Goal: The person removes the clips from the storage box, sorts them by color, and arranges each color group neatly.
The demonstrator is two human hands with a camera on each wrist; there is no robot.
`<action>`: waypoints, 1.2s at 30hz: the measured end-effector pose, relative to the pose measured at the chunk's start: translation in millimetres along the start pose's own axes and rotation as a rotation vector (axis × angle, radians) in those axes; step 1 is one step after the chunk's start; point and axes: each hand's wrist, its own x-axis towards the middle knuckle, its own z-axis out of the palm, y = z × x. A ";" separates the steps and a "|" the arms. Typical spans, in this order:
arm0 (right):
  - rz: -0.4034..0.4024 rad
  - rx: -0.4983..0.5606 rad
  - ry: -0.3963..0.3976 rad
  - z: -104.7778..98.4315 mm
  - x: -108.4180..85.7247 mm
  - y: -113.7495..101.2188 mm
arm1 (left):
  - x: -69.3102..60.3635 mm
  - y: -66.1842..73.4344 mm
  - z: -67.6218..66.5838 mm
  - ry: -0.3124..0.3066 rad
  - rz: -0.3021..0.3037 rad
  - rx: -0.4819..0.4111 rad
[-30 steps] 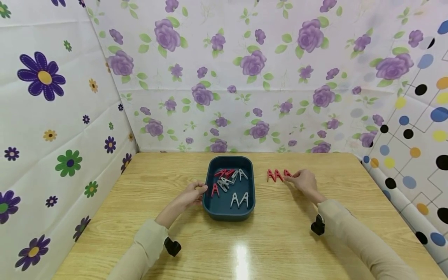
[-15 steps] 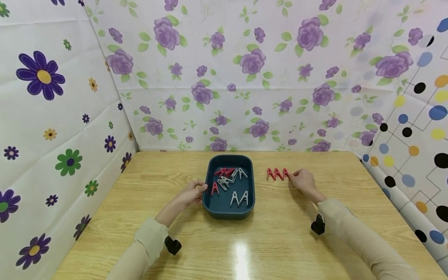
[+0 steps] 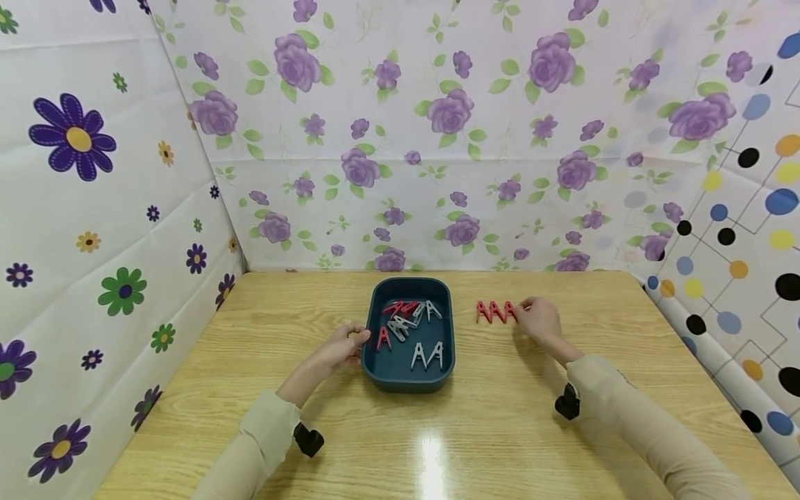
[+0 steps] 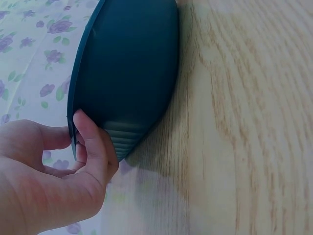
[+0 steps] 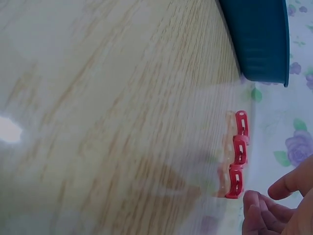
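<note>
Head view, left hand (image 3: 340,347): clamped on blue bin (image 3: 409,386).
Right hand (image 3: 540,321): just beside three red clothespins (image 3: 494,306).
Right fingers (image 5: 253,213): apart from thumb (image 5: 289,185).
Bin: gray pegs (image 3: 419,348), red pegs (image 3: 384,332) inside.

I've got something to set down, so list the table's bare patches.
Free wooden tabletop: in front of the blue basin, between both beige sleeves; left of the left hand; right of the right hand. Crowded: the basin's far half, and at the three red clothespins.

Pale table (image 3: 500,430) (wood-grained) under blue bin (image 3: 409,387), three red clothespins (image 3: 494,306).
</note>
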 end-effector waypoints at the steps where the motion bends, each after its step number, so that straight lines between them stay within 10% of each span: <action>1: -0.011 -0.005 0.006 0.1 -0.1 -0.9 | -0.1 -0.1 0.0 -0.001 0.003 0.000; 36: -0.172 0.067 -0.008 14.0 -0.1 -28.6 | -0.7 -0.6 0.2 -0.012 0.009 -0.023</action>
